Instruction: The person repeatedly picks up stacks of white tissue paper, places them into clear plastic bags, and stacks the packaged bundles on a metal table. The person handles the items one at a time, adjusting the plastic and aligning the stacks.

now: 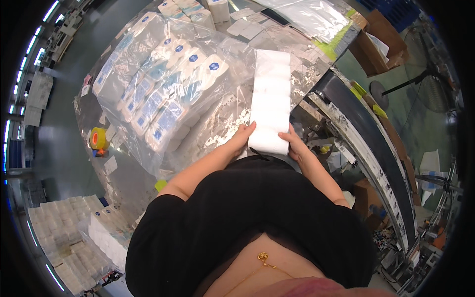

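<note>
A long white pack of tissue rolls (271,100) lies lengthwise before me on the worktable, its near end close to my body. My left hand (243,135) grips its left side near that end, and my right hand (293,141) grips the right side with the thumb on top. To the left, a large clear plastic bag (230,48) covers several printed tissue packs (178,80) set side by side in rows. The undersides of both hands are hidden.
A yellow tape roll (98,138) is at the table's left edge. A curved conveyor belt (374,148) runs along the right, with a cardboard box (371,59) and a standing fan (426,74) beyond. Stacked white packs (63,222) stand at the lower left. A dark phone-like device (275,17) lies at the far side.
</note>
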A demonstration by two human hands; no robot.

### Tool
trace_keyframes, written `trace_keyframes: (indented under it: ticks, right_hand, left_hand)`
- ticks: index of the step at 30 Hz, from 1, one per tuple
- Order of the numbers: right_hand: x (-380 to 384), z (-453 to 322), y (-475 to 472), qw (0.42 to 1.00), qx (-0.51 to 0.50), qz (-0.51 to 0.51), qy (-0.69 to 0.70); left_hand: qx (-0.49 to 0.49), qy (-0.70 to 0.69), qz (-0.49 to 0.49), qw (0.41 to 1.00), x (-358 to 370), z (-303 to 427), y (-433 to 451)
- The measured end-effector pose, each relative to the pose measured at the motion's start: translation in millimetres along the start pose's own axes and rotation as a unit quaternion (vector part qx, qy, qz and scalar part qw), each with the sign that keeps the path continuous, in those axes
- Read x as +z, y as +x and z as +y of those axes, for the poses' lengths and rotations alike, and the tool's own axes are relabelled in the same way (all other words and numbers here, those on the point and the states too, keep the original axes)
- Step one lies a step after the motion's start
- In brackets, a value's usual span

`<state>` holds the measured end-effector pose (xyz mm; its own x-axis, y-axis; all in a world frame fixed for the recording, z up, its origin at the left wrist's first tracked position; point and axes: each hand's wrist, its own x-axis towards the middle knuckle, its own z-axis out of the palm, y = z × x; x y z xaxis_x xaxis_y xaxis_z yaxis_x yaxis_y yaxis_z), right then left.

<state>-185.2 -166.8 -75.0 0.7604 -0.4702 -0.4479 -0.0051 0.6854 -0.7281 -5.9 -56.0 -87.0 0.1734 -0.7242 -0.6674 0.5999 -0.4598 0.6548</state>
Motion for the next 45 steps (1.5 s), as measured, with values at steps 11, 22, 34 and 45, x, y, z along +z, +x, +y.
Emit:
trace_keyframes:
  ticks: [11, 22, 34, 45]
  right_hand:
    - [29.6, -43.3, -33.9, 0.945, -0.190, -0.082, -0.252]
    - [83.7, -99.6, -18.6, 0.917, -0.227, -0.104, -0.312]
    - [80.2, -92.7, -14.6, 0.924, -0.200, -0.122, -0.303]
    - [76.0, -93.4, -19.9, 0.931, -0.188, -0.125, -0.288]
  left_hand:
    - [0.340, 0.164, -0.094, 0.921, -0.8, 28.5, -60.7]
    - [0.571, 0.167, -0.046, 0.803, 34.5, 132.2, -141.3]
    - [0.593, 0.197, -0.009, 0.781, 36.8, 124.5, -144.2]
    - [0.590, 0.269, -0.002, 0.761, 41.0, 123.5, -153.5]
